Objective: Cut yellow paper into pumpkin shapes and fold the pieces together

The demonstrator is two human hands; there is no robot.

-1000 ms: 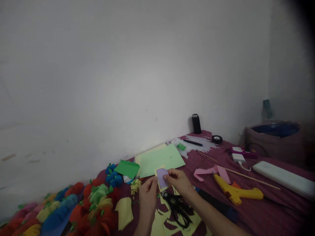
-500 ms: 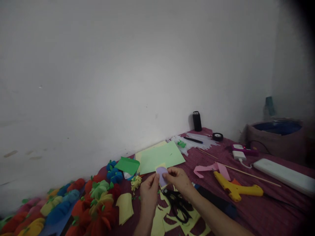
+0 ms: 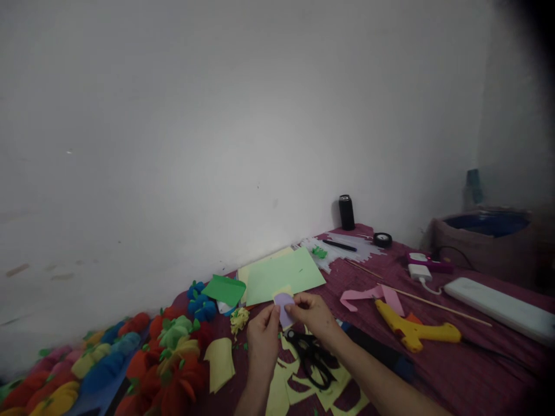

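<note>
Between my two hands is a small purple rounded piece [image 3: 284, 307] laid against a pale yellow piece [image 3: 283, 290] whose edge shows above it. My left hand [image 3: 262, 336] pinches the left side of the pair. From the right, my right hand [image 3: 314, 318] grips them with its thumb on the purple face. Just below the hands, black-handled scissors [image 3: 313, 359] rest on yellow cut-out scraps [image 3: 280, 393]. A folded yellow piece [image 3: 220, 364] lies left of my left wrist.
Colourful pumpkin-like pieces [image 3: 173, 358] crowd the left. Green sheets [image 3: 284, 274] lie behind the hands. To the right are a yellow glue gun [image 3: 414, 330], pink ribbon [image 3: 368, 294], a wooden stick [image 3: 442, 306], a white power bank-like box [image 3: 498, 306] and a black can [image 3: 346, 212].
The view has shifted very slightly. Both hands keep the same hold on the purple and yellow pieces.
</note>
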